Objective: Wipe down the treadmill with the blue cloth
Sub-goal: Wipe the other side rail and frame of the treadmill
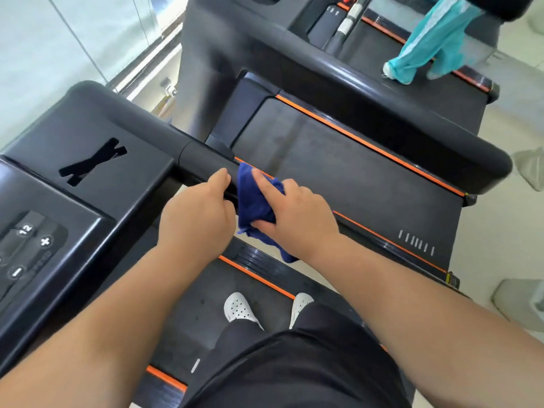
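I stand on a black treadmill with orange trim; its console (88, 160) with buttons is at the left. Its right handrail (203, 161) runs from the console toward centre. My left hand (197, 213) curls around that handrail. Just right of it, my right hand (294, 213) presses the blue cloth (254, 201) against the rail, index finger stretched out on top. The cloth wraps over the rail and a corner hangs below my wrist. The rail beneath both hands is hidden.
A second treadmill (338, 154) lies right beside mine, its long handrail (382, 107) running across the view. Farther back, a person in teal trousers (426, 39) stands on a third treadmill. A glass wall (59, 39) is at the left. My white shoes (241, 310) rest on the belt.
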